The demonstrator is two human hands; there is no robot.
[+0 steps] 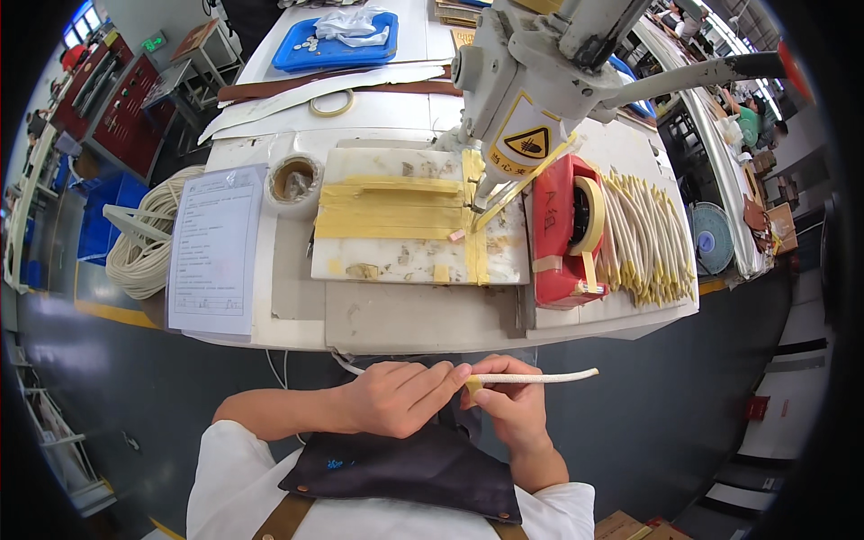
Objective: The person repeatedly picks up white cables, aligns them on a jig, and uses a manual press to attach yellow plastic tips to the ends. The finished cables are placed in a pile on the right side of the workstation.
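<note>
At lower centre, the left hand (396, 396) and right hand (511, 400) each have their grip closed on a white cord (544, 378), probably steadying it at the yellow tape (473, 384); overlapping fingers hide exact contact. The red dispenser (548, 238), right of centre, sits handy.

Floor (666, 405) dark grey, yellow line (115, 312) on the left. White bench (288, 335) mid-frame. Left: red cabinet (124, 110), wood-top stool (203, 40), pale wall (135, 14) with a lit green sign (154, 41), bright window (81, 18) in the top corner. White rack (65, 441) lower left. Right: long white table (709, 148) running back, round fan (710, 241) just beside it, ceiling lights (733, 47) on, upper right.
</note>
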